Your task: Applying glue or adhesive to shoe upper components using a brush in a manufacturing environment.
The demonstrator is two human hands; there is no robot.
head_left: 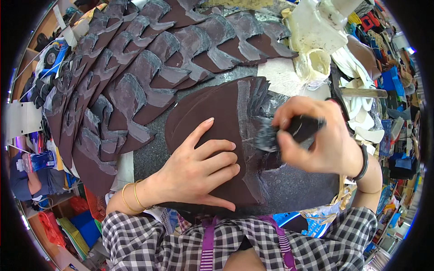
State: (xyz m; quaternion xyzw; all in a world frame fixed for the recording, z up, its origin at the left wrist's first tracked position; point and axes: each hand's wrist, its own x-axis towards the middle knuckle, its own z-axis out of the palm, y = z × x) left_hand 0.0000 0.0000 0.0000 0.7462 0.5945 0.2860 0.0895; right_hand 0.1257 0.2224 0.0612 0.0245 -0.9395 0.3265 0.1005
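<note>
A stack of dark brown sheet pieces point(210, 106), shoe-part shaped, lies fanned in front of me; its right-hand edges carry a wet, whitish-grey smear. My left hand point(196, 169) rests flat on the top piece, fingers spread, pressing nothing else. In my right hand point(327, 135) is a short dark brush point(267, 135), gripped between thumb and fingers. Its bristles, whitened with a glue-like coating and blurred by motion, touch the stack's coated edge. A cut-out in the pieces shows just below the bristles.
Many similar brown pieces point(135, 90) with coated edges overlap across the far left of the dark work surface point(298, 187). A glue-crusted white container point(318, 65) stands at the back right, beside white cut parts point(359, 119) and a wooden stick point(364, 93). Another person's arm point(34, 183) appears far left.
</note>
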